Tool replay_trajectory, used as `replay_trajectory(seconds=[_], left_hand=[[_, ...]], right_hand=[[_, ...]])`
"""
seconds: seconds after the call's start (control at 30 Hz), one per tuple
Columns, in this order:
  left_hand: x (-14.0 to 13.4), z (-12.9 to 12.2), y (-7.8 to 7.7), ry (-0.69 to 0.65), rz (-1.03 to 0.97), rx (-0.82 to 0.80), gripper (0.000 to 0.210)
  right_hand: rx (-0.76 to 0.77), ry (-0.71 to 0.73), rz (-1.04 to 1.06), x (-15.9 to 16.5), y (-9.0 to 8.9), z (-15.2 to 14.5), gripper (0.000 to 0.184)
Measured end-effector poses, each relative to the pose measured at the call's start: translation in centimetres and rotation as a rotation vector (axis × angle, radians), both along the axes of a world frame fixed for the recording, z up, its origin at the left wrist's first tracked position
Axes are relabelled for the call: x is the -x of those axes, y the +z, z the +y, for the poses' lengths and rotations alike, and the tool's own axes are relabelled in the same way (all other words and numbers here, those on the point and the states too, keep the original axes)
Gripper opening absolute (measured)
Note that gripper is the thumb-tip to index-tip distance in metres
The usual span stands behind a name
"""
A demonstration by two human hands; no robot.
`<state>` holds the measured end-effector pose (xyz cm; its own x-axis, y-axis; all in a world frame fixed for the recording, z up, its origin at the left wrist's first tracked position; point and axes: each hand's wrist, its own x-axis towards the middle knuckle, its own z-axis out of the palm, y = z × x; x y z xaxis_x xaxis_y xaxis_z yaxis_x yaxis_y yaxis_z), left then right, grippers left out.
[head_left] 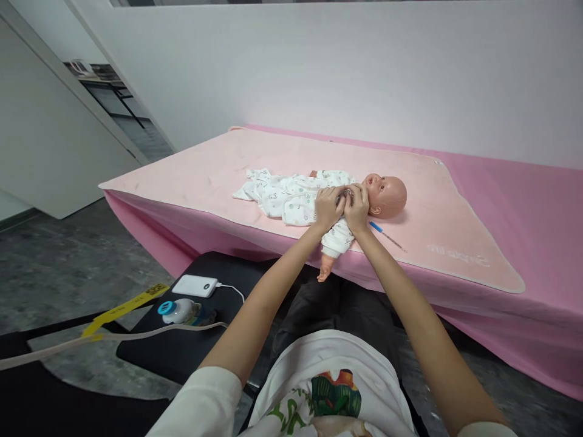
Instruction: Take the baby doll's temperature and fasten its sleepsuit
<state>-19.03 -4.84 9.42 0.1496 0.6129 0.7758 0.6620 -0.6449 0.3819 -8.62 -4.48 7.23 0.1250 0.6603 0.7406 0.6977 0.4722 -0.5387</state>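
Observation:
A baby doll [387,195] lies on its back on the pink mat, its head to the right. It wears white printed clothes [298,197], and its near arm hangs over the table edge. My left hand [328,206] and my right hand [357,206] meet at the doll's upper chest, just below its chin. Fingers of both hands are curled inward, close together. Between them shows a small dark, shiny patch that I cannot make out. Beside my right wrist lies a thin clear stick with a blue end [376,227], which looks like a thermometer.
The pink mat [191,176] covers a table draped in darker pink cloth [537,243] against a white wall. At my left, a black chair seat [155,346] holds a white power bank [195,286] with a cable and a blue-capped bottle [184,312].

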Motion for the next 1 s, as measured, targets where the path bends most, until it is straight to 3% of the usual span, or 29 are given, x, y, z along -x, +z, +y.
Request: replay_trajectory(seconds=[0.37, 0.53, 0.6, 0.77, 0.9, 1.0], left_hand=[[0.0, 0.2, -0.1, -0.017, 0.028, 0.025, 0.028], [0.1, 0.1, -0.1, -0.017, 0.029, 0.018, 0.026], [0.2, 0.0, -0.1, -0.015, 0.010, -0.002, 0.026], [0.4, -0.2, 0.0, 0.102, -0.120, -0.006, 0.029], [0.7, -0.1, 0.1, 0.224, -0.269, 0.027, 0.032], [1.0, -0.1, 0.1, 0.233, -0.314, 0.066, 0.033]], right_hand=[[0.092, 0.053, 0.086, 0.5, 0.7, -0.1, 0.033], [0.060, 0.036, 0.101, 0.6, 0.6, 0.1, 0.032], [0.008, 0.001, 0.122, 0.7, 0.6, 0.1, 0.032], [-0.288, -0.137, 0.153, 0.8, 0.8, -0.2, 0.032], [-0.364, -0.167, 0.072, 1.0, 1.1, -0.6, 0.032], [-0.367, -0.141, -0.032, 1.1, 1.1, -0.8, 0.033]])
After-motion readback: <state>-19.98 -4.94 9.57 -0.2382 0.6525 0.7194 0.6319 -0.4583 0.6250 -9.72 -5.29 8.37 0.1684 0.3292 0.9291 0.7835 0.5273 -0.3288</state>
